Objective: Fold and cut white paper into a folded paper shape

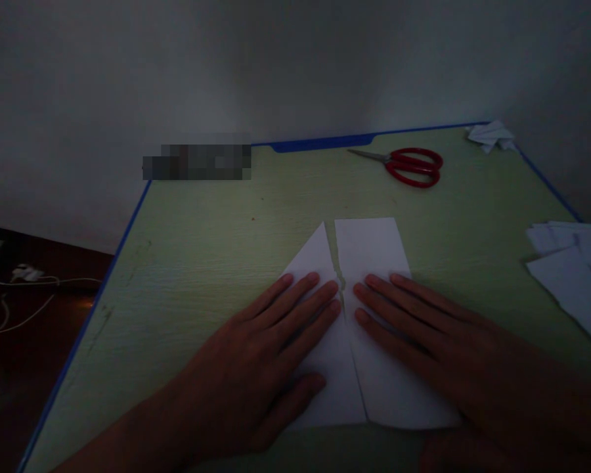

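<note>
Two white pieces of paper lie side by side on the table in front of me, a jagged gap between them at the top that narrows toward the bottom. My left hand (270,348) rests flat on the left piece of paper (329,381), its fingers stretched out. That piece has a slanted upper left edge. On the right piece of paper (369,246) my right hand (438,335) lies flat with fingers extended; its thumb is mostly hidden in shadow. Beyond the papers, red-handled scissors (414,167) lie with their blades pointing left.
The pale green table (192,249) has a blue edge and backs onto a wall. Crumpled paper (491,136) sits at its far right corner. Several white sheets (578,269) lie at the right edge. White cables (29,282) run at the lower left. A blurred patch hides the far left corner.
</note>
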A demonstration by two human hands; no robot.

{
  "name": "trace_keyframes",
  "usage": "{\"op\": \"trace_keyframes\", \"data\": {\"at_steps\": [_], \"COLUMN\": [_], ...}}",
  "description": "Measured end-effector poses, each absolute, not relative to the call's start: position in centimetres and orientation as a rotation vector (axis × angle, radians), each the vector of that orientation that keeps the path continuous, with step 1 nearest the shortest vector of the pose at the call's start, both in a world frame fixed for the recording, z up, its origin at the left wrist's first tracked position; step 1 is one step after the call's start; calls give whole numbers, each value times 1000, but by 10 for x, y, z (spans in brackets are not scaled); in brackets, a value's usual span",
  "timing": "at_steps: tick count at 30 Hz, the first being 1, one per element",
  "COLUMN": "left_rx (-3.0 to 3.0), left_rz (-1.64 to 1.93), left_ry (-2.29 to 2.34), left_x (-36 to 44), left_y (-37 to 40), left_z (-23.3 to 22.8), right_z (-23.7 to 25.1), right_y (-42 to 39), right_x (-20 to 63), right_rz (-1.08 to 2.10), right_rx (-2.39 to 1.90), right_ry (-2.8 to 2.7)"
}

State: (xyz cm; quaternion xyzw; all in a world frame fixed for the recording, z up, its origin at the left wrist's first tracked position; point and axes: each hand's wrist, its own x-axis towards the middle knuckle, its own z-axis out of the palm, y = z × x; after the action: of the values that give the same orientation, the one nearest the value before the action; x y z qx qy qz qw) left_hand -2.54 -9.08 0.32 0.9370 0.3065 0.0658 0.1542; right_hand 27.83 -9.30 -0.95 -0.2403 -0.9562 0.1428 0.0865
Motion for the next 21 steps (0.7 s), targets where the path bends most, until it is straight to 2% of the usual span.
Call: {"op": "trace_keyframes", "data": {"at_steps": [21], "left_rx": [2799], "left_rz": [239], "left_ry": [820], "left_x": [-34], "left_y": [-81], "left_z": [11], "right_z": [13], "right_y": [-98], "right_x": [277], "right_rz": [506], "right_rx": [-666], "right_ry": [-2873]}}
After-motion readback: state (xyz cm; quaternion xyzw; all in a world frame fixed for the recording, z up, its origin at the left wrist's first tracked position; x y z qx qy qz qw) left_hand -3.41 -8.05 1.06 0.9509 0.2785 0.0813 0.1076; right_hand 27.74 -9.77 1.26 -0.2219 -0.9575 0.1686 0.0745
